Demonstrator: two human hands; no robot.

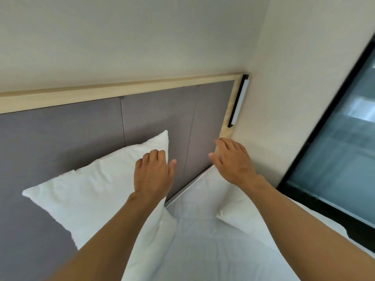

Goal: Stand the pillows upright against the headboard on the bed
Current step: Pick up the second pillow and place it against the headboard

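A white pillow [97,191] stands tilted against the grey padded headboard [60,134], its upper corner pointing up. My left hand [153,175] rests on the pillow's right edge, fingers curled over it. My right hand [233,159] hovers open, fingers spread, in front of the headboard's right end, touching nothing that I can see. Under my right forearm lies a second white pillow [233,218], only partly visible, flat on the bed's white sheet [203,250].
The headboard has a light wooden frame [121,90]. A slim white wall lamp [239,102] is mounted at its right end. A dark-framed window [334,149] runs along the right side of the bed. Beige walls stand behind and to the right.
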